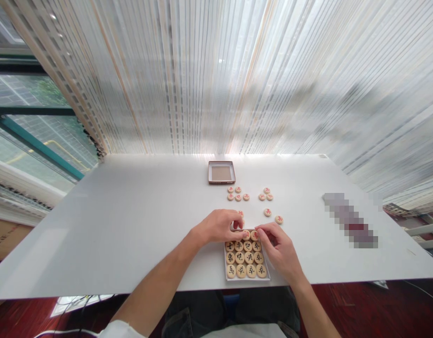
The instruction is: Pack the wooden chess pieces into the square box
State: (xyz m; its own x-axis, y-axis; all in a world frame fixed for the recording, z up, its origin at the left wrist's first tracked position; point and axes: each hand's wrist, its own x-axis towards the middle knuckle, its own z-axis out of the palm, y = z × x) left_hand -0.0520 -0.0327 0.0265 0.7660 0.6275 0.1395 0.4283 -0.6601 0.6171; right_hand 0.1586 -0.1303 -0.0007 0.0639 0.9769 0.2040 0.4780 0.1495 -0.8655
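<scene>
A shallow white box (270, 274) sits at the table's front edge, filled with rows of round xiangqi pieces (249, 257) marked in black. In its far row are pieces with red characters. My left hand (223, 226) bends over the far left corner, its fingers curled and its thumb on a red xiangqi piece (246, 235). Just beyond those fingers lies another red piece (240, 213), partly covered. At the far right corner my right hand (278, 245) has thumb and forefinger drawn together against a red xiangqi piece (254, 235).
Several loose red pieces (238, 197) lie beyond the box, with more to the right (267, 212). A box lid (221, 182) rests farther back on the white table (132, 216). A blurred-out object (350, 220) is at the right. Striped curtains (216, 84) hang behind.
</scene>
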